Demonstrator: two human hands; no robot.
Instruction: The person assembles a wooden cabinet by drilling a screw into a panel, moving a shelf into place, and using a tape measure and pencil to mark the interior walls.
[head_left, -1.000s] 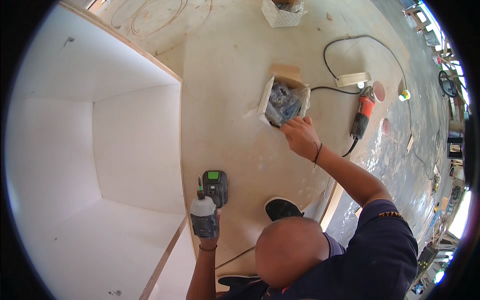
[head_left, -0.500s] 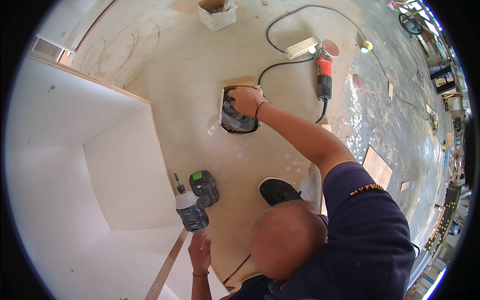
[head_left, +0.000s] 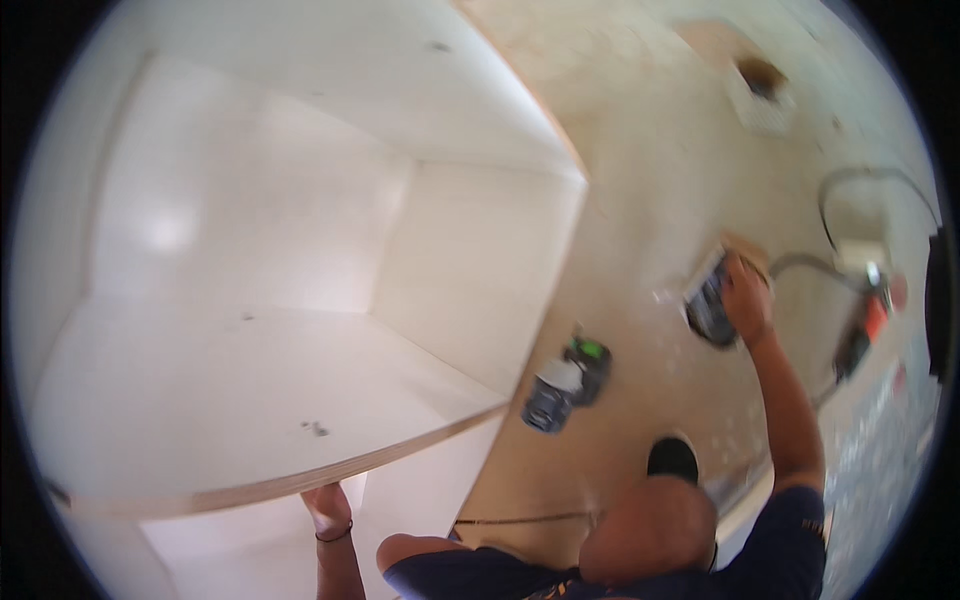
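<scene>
My right hand (head_left: 748,300) reaches into a small open carton (head_left: 697,281) on the floor. Its fingers look curled inside the rim, and what they hold, if anything, is hidden. A dark plastic lining or bag (head_left: 711,308) shows in the carton. My left hand (head_left: 328,508) is raised against the underside of a board edge (head_left: 300,478) of the white cabinet (head_left: 250,380), its fingertips out of sight behind it. Beside the cabinet a cordless impact driver (head_left: 553,393) with a green-marked battery rests on the floor, apart from both hands.
A second open carton (head_left: 762,105) stands farther off. An orange and black angle grinder (head_left: 866,328) lies at the right, near a pale power strip (head_left: 862,253) and its cable. Small dark marks or bits (head_left: 316,429) show on the cabinet panel. The picture is blurred.
The view has swung left, bringing more of the cabinet in. My left hand has gone from beside the impact driver to the cabinet's board edge. My right hand stays in the carton.
</scene>
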